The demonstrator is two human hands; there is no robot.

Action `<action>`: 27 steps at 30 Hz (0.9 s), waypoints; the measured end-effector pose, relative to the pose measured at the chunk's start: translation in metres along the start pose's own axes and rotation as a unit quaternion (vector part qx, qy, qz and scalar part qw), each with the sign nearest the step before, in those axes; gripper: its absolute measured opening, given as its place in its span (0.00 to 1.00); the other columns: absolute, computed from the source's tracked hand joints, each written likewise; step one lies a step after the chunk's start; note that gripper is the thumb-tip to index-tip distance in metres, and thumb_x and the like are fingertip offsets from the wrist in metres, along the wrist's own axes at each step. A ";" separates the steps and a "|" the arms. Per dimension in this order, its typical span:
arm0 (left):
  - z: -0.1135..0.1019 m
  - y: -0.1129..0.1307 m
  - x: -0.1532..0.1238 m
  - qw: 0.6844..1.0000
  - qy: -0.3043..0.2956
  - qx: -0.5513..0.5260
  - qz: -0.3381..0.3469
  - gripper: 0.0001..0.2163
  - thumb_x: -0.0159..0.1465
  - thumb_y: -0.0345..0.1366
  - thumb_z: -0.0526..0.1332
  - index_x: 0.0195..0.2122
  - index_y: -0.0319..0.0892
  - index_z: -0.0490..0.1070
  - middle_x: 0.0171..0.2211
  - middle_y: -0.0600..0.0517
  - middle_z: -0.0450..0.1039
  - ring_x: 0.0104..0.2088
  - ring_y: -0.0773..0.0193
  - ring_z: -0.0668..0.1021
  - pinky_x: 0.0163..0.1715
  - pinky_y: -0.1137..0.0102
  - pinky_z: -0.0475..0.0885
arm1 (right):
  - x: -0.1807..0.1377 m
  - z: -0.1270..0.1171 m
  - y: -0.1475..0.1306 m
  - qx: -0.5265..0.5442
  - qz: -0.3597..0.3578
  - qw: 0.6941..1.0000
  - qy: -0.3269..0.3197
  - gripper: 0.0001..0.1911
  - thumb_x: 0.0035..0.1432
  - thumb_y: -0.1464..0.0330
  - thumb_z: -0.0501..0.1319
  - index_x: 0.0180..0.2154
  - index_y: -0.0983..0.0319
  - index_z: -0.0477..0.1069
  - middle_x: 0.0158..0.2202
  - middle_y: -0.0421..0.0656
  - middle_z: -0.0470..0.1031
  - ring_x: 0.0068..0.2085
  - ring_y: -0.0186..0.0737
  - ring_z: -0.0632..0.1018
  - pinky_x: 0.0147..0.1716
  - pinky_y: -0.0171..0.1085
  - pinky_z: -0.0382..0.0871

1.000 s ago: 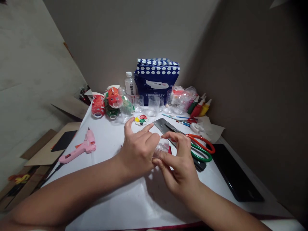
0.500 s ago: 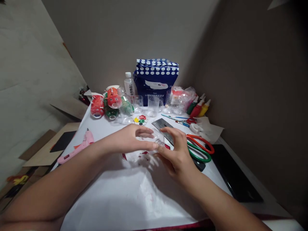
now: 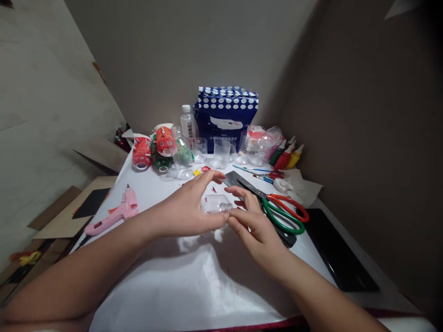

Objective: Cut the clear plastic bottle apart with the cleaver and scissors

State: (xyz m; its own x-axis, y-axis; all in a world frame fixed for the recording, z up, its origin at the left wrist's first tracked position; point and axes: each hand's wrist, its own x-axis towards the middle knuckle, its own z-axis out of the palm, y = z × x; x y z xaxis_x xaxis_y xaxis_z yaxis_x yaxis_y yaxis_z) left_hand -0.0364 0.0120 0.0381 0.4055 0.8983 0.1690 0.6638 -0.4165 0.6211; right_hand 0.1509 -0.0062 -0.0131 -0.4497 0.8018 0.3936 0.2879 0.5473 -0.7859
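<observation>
Between my hands lies a small clear plastic bottle piece (image 3: 215,204) on its side, its threaded neck toward the right. My left hand (image 3: 187,205) curves around its left end, with the thumb along the near side and the fingers arched above. At the neck, the thumb and a finger of my right hand (image 3: 251,219) pinch together. Just beyond the right hand are large scissors (image 3: 282,210) with one orange and one green handle loop, lying over a grey metal plate (image 3: 235,179). Small red scraps dot the white tabletop around the bottle piece.
A pink glue gun (image 3: 116,214) lies at left. Along the back stand red and green fish-like crafts (image 3: 141,152), clear cups (image 3: 221,150), a water bottle (image 3: 187,121), a blue bag (image 3: 226,124) and paint bottles (image 3: 286,156). A black tablet-like slab (image 3: 337,249) lies right.
My left hand has turned and come slightly nearer, showing more of the bottle piece. The right hand's fingers have drawn in around the neck, uncovering the scissors' blades.
</observation>
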 end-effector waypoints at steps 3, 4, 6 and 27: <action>-0.004 0.002 -0.004 0.999 -0.046 0.018 0.023 0.26 0.53 0.37 0.63 0.55 0.47 0.63 0.56 0.48 0.67 0.55 0.53 0.71 0.51 0.62 0.68 | -0.002 0.002 0.000 -0.045 -0.048 0.998 -0.018 0.12 0.64 0.73 0.51 0.34 0.61 0.73 0.56 0.50 0.60 0.60 0.46 0.59 0.58 0.47 0.56; -0.005 0.002 -0.004 0.997 -0.079 0.016 0.021 0.24 0.52 0.36 0.63 0.52 0.47 0.66 0.54 0.50 0.70 0.53 0.54 0.72 0.49 0.64 0.69 | -0.003 0.003 0.000 -0.050 -0.057 0.997 -0.023 0.12 0.63 0.73 0.52 0.34 0.61 0.73 0.56 0.50 0.60 0.60 0.45 0.59 0.57 0.46 0.56; -0.007 0.002 -0.004 0.989 -0.144 0.008 0.008 0.21 0.50 0.36 0.64 0.47 0.46 0.69 0.47 0.52 0.74 0.47 0.56 0.75 0.43 0.67 0.71 | -0.004 0.005 0.000 -0.051 -0.062 0.996 -0.029 0.11 0.63 0.74 0.52 0.35 0.61 0.73 0.55 0.50 0.60 0.59 0.45 0.60 0.57 0.46 0.57; 0.023 0.018 -0.013 0.986 0.015 0.161 0.042 0.15 0.48 0.32 0.62 0.39 0.42 0.68 0.36 0.51 0.74 0.41 0.54 0.74 0.45 0.57 0.59 | -0.006 0.005 -0.014 0.076 0.041 0.995 0.041 0.10 0.60 0.68 0.59 0.31 0.55 0.79 0.54 0.45 0.65 0.60 0.47 0.62 0.56 0.47 0.61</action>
State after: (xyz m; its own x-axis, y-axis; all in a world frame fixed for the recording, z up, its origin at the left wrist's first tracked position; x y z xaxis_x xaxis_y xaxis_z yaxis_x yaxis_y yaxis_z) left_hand -0.0153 -0.0107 0.0294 0.4524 0.8603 0.2351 0.7957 -0.5084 0.3292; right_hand 0.1450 -0.0206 -0.0069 -0.3572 0.8627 0.3581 0.1860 0.4414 -0.8778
